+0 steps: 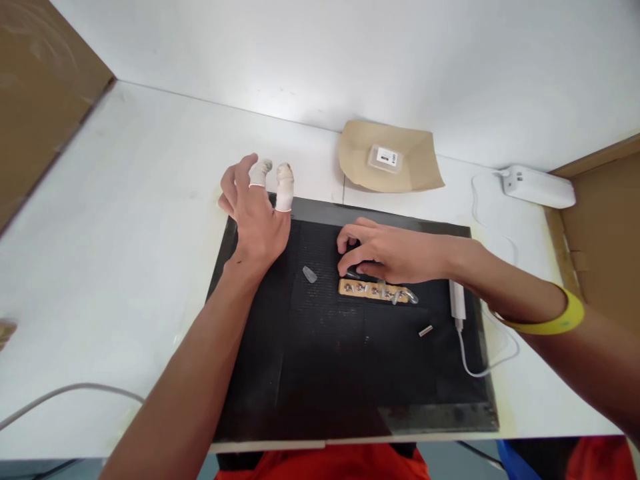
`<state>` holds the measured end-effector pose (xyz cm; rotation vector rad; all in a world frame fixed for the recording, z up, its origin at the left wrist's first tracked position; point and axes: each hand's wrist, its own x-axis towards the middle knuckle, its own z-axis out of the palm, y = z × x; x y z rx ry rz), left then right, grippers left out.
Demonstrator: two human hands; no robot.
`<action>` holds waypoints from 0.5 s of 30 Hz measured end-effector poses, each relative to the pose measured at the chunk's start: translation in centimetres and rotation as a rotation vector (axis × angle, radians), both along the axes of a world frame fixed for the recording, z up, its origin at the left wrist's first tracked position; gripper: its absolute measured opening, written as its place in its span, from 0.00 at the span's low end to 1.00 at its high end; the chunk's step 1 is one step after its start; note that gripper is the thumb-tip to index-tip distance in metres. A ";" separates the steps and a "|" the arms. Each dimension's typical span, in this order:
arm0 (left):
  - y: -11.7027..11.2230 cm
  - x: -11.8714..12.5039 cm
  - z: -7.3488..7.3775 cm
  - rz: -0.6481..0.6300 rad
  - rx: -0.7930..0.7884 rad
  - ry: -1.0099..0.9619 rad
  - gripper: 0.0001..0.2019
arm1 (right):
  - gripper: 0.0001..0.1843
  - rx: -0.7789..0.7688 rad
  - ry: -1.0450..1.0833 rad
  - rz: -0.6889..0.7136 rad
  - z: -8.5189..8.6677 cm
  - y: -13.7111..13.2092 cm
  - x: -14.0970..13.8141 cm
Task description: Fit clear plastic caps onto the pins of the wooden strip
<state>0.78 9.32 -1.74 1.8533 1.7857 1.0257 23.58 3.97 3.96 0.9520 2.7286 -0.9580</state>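
My left hand point(260, 220) is raised over the far left corner of the black mat point(320, 373), fingers apart and holding nothing. White finger cots cover its thumb and index finger. Lower on the mat, my right hand point(377, 253) has its thumb and index finger curled around a clear nail tip point(353, 274), just behind a wooden strip point(369, 294). Metal studs line that strip, and clear nail tips point(411, 296) lie at its right end. Another clear nail tip point(309, 274) rests alone to the left.
A small silver bar point(425, 331) lies at the mat's right. Beside it is a slim white device point(457, 300) with a cable. Behind stand a brown paper tray point(355, 170) holding a clear plastic box point(385, 159), and a white power strip point(539, 187). Cardboard panels flank the table.
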 end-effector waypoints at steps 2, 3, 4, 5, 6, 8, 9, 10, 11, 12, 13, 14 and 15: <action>0.0 0.0 0.0 -0.001 -0.002 0.001 0.21 | 0.17 0.020 0.000 -0.018 0.0 -0.3 0.4; 0.0 0.0 0.0 -0.002 -0.003 0.001 0.21 | 0.16 0.037 -0.009 -0.028 0.1 -0.5 0.6; 0.0 0.0 0.0 -0.004 -0.005 0.001 0.21 | 0.15 0.059 -0.020 -0.042 0.2 -0.6 0.9; -0.1 -0.1 0.1 -0.006 -0.007 0.002 0.20 | 0.16 0.082 -0.031 -0.062 0.3 -0.8 1.3; -0.1 -0.1 0.1 -0.007 -0.009 0.006 0.20 | 0.16 0.107 -0.042 -0.084 0.4 -1.0 1.8; -0.1 0.0 0.3 -0.009 -0.015 0.019 0.20 | 0.17 0.158 -0.071 -0.115 0.5 -1.6 2.7; -0.2 0.0 0.4 -0.010 -0.016 0.026 0.20 | 0.17 0.180 -0.088 -0.119 0.6 -1.9 3.2; -0.2 0.0 0.4 -0.010 -0.015 0.031 0.21 | 0.18 0.201 -0.101 -0.122 0.7 -2.3 3.6; -0.2 0.0 0.4 -0.009 -0.013 0.033 0.21 | 0.18 0.223 -0.110 -0.127 0.7 -2.6 4.0; -0.2 0.0 0.4 -0.008 -0.010 0.031 0.22 | 0.18 0.245 -0.114 -0.133 0.8 -3.0 4.2; -0.2 0.0 0.4 -0.011 -0.006 0.028 0.22 | 0.18 0.269 -0.108 -0.140 0.8 -3.2 4.3; -0.2 0.0 0.3 -0.015 -0.001 0.025 0.22 | 0.18 0.290 -0.096 -0.145 0.8 -3.4 4.3; -0.2 0.0 0.3 -0.020 0.004 0.024 0.22 | 0.18 0.309 -0.082 -0.146 0.8 -3.5 4.1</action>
